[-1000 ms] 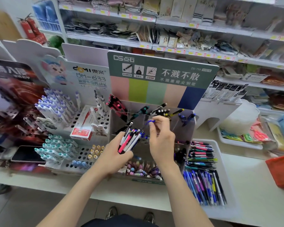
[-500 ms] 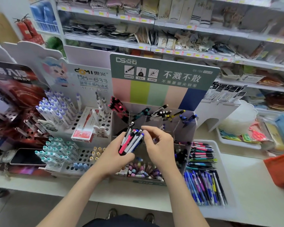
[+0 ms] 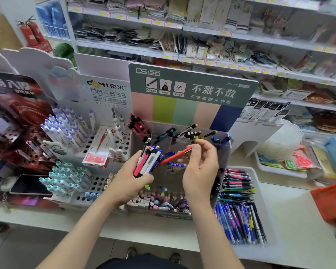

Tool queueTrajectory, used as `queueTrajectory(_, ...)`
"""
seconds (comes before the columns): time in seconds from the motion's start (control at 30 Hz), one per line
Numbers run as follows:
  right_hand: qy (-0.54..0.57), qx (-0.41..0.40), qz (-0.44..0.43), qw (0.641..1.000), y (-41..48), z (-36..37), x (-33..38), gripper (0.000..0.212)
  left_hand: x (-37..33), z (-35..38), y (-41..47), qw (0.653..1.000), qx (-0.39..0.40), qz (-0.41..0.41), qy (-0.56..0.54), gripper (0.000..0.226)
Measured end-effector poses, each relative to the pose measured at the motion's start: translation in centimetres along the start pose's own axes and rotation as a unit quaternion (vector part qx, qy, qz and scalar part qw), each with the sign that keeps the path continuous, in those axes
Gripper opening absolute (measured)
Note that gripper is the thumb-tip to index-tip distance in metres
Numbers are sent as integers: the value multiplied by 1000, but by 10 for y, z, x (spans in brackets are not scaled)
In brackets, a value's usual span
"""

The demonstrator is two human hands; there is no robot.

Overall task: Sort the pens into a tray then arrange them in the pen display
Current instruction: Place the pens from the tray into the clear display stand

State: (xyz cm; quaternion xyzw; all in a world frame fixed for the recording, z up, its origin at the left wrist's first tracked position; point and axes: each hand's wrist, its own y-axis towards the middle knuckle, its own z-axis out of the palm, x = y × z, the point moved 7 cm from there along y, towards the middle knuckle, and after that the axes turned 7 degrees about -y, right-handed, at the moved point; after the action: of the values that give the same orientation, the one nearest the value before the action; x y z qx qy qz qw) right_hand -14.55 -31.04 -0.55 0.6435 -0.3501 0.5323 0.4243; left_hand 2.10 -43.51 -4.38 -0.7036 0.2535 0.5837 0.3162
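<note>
Pens (image 3: 146, 162): your left hand (image 3: 128, 183) grips the mixed bundle (pink, white and blue barrels) upright, just in front of the pen display (image 3: 182, 141).

Change: a second ago your right hand (image 3: 200, 169) was up at a back compartment with a blue pen. Half a second ago it was back at the bundle. Now it pinches a red pen (image 3: 176, 156) between thumb and fingertips. The pen's lower end is at the bundle, so it reads as mid-draw.

Meaning: you're in the arrange phase, feeding the display one pen at a time by colour. My guess for the red one is the pink-capped group (image 3: 138, 125) at the display's back left. Several pens remain in the bundle, and the tray (image 3: 260, 191) to the right holds rows of sorted pens, so there's plenty left.

Surface (image 3: 291, 210): white. It carries the display with the tray just beside it. To the left are hole racks (image 3: 97, 183) of lavender and teal pens, a red box (image 3: 96, 157) and a dark phone (image 3: 29, 184). An orange bag (image 3: 332, 200) sits at the right edge.

Room: shop shelves (image 3: 221, 62) with yellow price tags behind, and fire extinguishers (image 3: 30, 33) top left.
</note>
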Motion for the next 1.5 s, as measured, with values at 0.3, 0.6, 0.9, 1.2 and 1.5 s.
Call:
queueTrajectory(0.3,-128,92,-167,973,-3,56,3,15,12,-40,-13,983,-185,-1,-15,27)
queueTrajectory(0.6,-79,-36,-184,979,-7,24,18,13,14,-39,-18,985,-173,0,-17,37)
queueTrajectory(0.9,-154,-184,-180,954,11,-56,1,22,15,25,-3,999,-37,-27,18,53)
queueTrajectory(1.2,-320,-86,-199,922,20,-69,-40,17,-2,61,4,1000,13,-24,6,21)
queueTrajectory(1.5,-218,39,-84,971,8,-52,-28,13,-1,74,10,997,34,-41,-57,26)
